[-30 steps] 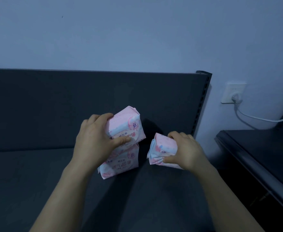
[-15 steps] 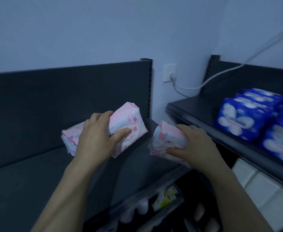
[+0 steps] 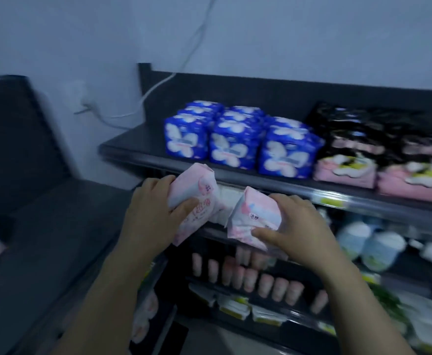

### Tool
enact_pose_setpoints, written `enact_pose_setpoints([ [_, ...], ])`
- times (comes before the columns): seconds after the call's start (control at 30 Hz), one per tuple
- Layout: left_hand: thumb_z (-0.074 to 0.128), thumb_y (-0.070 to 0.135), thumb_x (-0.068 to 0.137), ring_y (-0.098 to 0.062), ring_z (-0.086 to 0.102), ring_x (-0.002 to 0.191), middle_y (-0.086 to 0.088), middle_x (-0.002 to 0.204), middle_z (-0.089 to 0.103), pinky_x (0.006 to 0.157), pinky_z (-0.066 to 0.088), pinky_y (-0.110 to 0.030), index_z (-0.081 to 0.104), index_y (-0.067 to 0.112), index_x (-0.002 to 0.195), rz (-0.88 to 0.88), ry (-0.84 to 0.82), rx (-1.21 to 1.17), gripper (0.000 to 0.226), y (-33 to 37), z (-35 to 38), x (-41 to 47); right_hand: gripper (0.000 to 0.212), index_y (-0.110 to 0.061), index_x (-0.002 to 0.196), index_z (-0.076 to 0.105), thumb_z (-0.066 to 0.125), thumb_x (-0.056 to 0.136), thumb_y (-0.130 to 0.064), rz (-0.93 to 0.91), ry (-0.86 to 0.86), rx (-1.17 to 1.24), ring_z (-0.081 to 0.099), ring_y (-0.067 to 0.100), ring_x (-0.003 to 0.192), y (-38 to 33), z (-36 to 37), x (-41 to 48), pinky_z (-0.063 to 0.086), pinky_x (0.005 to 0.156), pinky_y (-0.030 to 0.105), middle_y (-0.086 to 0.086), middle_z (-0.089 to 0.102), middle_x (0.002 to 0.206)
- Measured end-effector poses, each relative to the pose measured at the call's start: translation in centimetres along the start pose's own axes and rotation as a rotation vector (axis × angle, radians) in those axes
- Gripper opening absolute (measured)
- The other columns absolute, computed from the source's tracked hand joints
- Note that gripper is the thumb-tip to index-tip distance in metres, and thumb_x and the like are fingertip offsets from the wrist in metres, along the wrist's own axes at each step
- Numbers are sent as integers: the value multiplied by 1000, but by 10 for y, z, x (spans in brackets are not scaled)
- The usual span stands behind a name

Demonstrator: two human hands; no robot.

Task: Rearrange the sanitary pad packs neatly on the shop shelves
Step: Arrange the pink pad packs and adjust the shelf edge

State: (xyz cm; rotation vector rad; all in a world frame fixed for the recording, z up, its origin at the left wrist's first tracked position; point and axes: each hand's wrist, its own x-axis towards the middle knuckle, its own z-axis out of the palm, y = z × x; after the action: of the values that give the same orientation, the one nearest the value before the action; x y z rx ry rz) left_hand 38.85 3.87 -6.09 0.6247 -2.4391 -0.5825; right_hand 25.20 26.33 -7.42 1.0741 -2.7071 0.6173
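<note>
Trouble to watch for: could snag top shelf (image 3: pixel 133 147) lip or bump blue packs (image 3: pixel 233 144), swinging two loads at once. Got left hand (image 3: pixel 153 213) fingers (image 3: pixel 158 180) clamped round left pink pack (image 3: pixel 197 196), right hand (image 3: pixel 294 226) clamped on right pink pack (image 3: pixel 250 216), mid-air by that lip. Left one: long axis steep, crimp up. Right one: roughly sideways, crimp leftward.
</note>
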Motion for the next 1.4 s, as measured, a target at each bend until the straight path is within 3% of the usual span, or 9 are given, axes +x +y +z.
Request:
enact_pose_setpoints([
  [0.17,43,73,69,-28,52,99,-4,106,62,84,43,-41,60,17,118,221,-146,-67,77,89,60,1,72,-29,131,49,72,70,-58,231,63,-57,49,26,112,80,-50,-67,43,89,38,1,56,120],
  [0.27,41,72,68,-31,51,107,-8,117,61,92,38,-38,60,10,125,331,-171,-140,86,149,99,-13,69,-29,127,51,73,69,-59,344,114,-89,51,25,107,128,-81,-108,44,84,38,0,57,112],
  [0.43,51,73,68,-22,46,109,1,116,52,84,23,-19,55,20,130,379,-284,-266,82,248,157,-50,72,-32,131,49,73,69,-61,489,168,-131,50,24,109,206,-128,-177,44,83,36,-1,56,115],
  [0.5,65,61,79,-22,43,118,-1,124,50,90,26,-23,51,21,135,402,-336,-282,70,290,178,-64,75,-31,134,48,72,70,-61,529,175,-153,49,24,111,238,-149,-203,44,86,36,-2,56,118],
  [0.57,63,53,84,-21,40,120,1,128,47,94,30,-29,47,24,138,430,-370,-289,63,330,202,-77,72,-30,133,49,72,71,-60,576,189,-178,49,23,109,270,-170,-228,43,86,36,-3,55,115],
  [1.0,60,55,85,-21,36,126,1,134,46,101,31,-35,45,26,140,619,-497,-411,64,546,324,-157,65,-35,123,54,73,65,-58,860,295,-317,51,24,103,436,-265,-374,43,81,35,-3,58,108],
  [1.4,56,53,88,-24,38,122,-3,130,46,98,34,-37,44,24,140,784,-572,-425,60,701,421,-143,67,-34,130,49,71,72,-58,1027,371,-388,48,24,106,562,-323,-392,38,84,34,-2,56,115],
])
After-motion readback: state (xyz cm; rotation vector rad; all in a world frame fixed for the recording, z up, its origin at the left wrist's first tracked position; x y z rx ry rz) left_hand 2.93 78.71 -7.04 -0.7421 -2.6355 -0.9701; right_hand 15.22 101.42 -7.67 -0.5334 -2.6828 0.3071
